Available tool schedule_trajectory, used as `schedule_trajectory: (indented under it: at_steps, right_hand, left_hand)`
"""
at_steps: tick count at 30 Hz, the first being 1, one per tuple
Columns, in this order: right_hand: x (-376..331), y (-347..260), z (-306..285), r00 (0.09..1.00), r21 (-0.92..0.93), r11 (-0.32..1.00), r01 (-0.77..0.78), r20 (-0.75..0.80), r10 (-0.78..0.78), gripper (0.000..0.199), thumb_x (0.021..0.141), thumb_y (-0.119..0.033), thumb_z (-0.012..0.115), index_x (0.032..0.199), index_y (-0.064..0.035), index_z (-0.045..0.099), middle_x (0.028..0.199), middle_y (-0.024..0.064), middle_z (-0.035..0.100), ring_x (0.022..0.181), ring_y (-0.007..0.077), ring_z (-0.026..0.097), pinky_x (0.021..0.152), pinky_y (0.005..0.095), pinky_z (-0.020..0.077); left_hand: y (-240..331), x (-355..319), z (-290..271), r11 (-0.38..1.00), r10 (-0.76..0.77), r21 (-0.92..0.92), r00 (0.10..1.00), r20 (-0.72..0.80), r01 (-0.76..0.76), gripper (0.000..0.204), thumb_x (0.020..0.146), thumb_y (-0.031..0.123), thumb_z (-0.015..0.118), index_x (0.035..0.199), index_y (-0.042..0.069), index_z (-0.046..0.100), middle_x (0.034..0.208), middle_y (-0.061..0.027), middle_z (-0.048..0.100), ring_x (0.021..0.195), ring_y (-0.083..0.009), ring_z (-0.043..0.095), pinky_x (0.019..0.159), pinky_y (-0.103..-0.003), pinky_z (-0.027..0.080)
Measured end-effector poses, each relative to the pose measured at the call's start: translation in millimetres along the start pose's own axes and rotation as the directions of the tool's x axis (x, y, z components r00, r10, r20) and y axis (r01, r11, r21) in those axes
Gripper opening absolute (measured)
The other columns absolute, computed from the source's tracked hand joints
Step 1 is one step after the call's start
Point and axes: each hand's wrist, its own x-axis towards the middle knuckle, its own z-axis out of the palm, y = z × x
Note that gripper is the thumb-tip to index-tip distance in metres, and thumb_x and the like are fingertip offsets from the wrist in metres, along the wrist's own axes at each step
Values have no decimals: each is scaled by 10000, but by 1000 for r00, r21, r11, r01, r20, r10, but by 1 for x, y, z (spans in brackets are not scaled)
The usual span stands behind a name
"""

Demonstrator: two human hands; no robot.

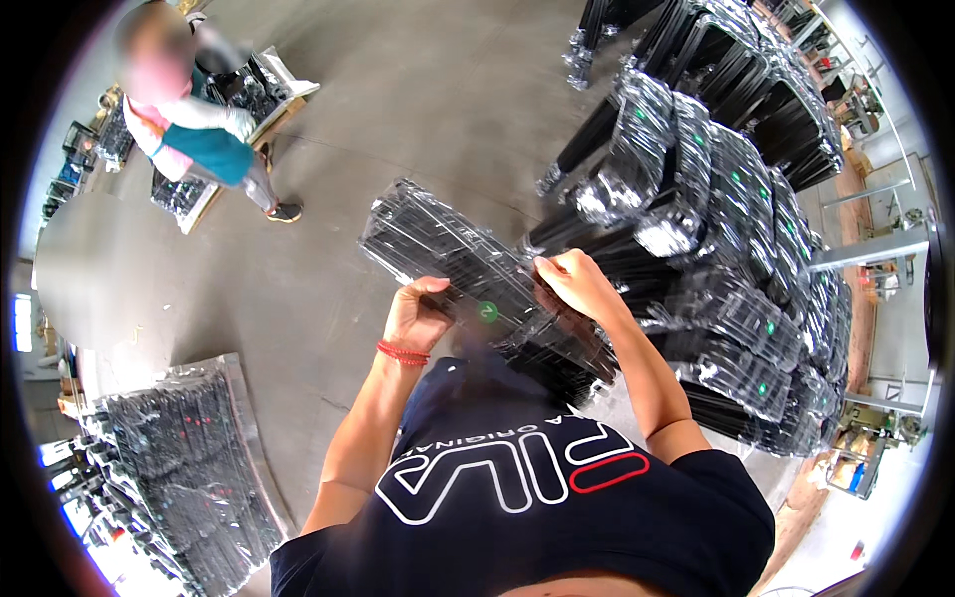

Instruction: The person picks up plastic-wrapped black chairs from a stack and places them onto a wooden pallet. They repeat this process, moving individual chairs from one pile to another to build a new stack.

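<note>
While left hand gapes, right hand pinches bundle.

1. Illumination: fairly bright and diffuse; the grey floor around the wrapped bundle is evenly lit.
2. Glare: film on the bundle returns thin white streaks; broader, harder highlights sparkle on the packages to its right.
3. Overexposure: a window, far left of the bundle, is burnt out to bluish white.
4. Shadow: soft shade lies on the floor left of and below the bundle, beside a dark stack.
5. Blur: the head of a co-worker, up and left of the bundle, is smeared.
6. Distortion: outward from the bundle, background lines curve toward a black, purple-fringed circular rim.
</note>
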Motion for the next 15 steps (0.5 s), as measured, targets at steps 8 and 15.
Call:
schedule_trajectory:
  at_steps: [8, 15]
  right_hand:
    - [157, -88, 14, 996, 24, 996, 84, -34, -84, 352, 807, -288, 444, 642, -2, 565, 581, 180, 545, 588, 336, 556, 554, 394, 409]
    - [267, -100, 49, 996, 27, 996, 88, 27, -89, 297, 770, -257, 464, 642, -9, 566, 632, 203, 557, 619, 352, 568, 537, 418, 412]
  left_hand:
    - [158, 71, 32, 979, 200, 60, 978, -52, -197, 192, 656, -79, 512, 833, -11, 539, 884, -120, 578, 879, -283, 546, 815, -445, 433]
    - [230, 129, 15, 979, 204, 11, 974, -94, -204, 159, 656, -68, 513, 785, 19, 547, 831, -112, 575, 802, -285, 550, 786, -447, 445]
